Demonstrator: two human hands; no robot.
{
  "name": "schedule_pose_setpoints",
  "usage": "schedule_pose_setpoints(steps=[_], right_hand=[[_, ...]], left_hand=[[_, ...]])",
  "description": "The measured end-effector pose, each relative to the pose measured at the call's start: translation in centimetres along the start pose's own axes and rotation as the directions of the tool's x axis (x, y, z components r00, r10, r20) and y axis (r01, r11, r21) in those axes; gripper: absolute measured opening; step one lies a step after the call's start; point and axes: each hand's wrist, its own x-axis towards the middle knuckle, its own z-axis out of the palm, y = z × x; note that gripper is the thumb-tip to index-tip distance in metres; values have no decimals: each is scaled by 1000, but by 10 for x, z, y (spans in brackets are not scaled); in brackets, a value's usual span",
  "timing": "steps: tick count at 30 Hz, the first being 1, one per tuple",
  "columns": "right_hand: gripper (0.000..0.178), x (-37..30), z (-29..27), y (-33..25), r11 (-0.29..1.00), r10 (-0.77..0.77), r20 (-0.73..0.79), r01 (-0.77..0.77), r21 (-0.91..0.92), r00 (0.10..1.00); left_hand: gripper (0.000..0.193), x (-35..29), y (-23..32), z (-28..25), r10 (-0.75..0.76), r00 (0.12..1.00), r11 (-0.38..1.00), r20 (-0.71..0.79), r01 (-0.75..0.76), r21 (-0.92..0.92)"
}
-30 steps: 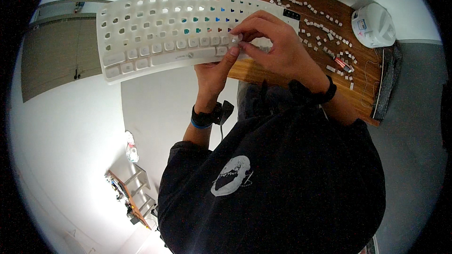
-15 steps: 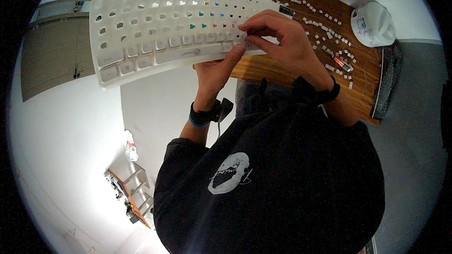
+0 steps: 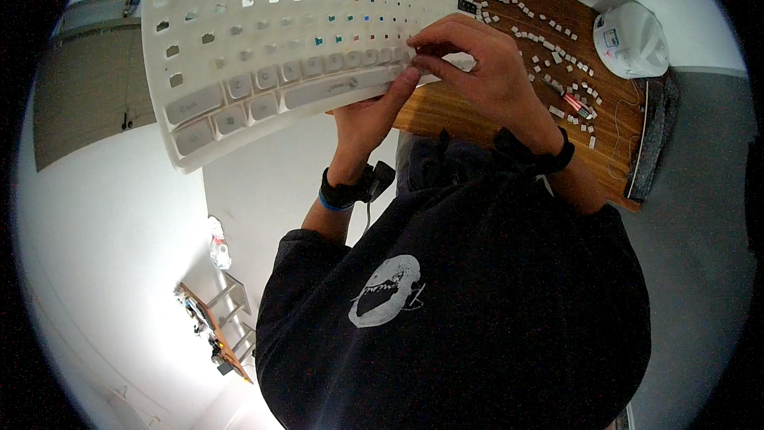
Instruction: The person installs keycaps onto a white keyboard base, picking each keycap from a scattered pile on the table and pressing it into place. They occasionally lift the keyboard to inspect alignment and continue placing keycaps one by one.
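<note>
A white keyboard (image 3: 255,16) is held up, tilted, in front of me. White keycaps fill its two nearest rows, among them a long space bar (image 3: 330,90); the rows beyond show bare openings, some with coloured bits inside. My left hand (image 3: 368,118) grips the near edge, thumb on top and the other fingers hidden underneath. Over the right part of the keyboard, my right hand (image 3: 487,64) is closed, its thumb and forefinger pinching a small white keycap (image 3: 411,44) mostly covered by the fingertips.
Many loose white keycaps (image 3: 549,48) lie in rows on the wooden table (image 3: 430,115) at the right. Among them rests a red-and-black tool (image 3: 574,103). A white bucket-like container (image 3: 633,40) stands at the far right, near a thin cable. A grey cabinet (image 3: 87,95) is at the left.
The keyboard's left end has swung slightly nearer and tilted. Both hands stay on it, with the right fingertips still pinched at nearly the same spot.
</note>
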Motion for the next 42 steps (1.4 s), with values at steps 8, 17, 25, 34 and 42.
schedule_pose_setpoints(steps=[8, 17, 25, 34, 42], right_hand=[[21, 2, 4, 7, 995, -58, 28, 60, -76, 998], [20, 1, 2, 1, 991, -39, 57, 46, -128, 998], [20, 2, -3, -1, 971, -74, 58, 85, -225, 996], [13, 5, -3, 4, 978, -101, 14, 102, -183, 995], [15, 5, -5, 20, 983, -120, -33, 114, -143, 992]], left_hand=[[30, 1, -1, 3, -14, 1000, 997, 3, 14, 73], [27, 5, -7, 7, 30, 999, 992, 10, -31, 119], [25, 6, -11, 12, 19, 1000, 993, 2, -19, 112], [24, 8, -9, 16, 53, 998, 982, 16, -55, 182], [28, 13, -13, 14, -17, 1000, 1000, 26, 16, 18]])
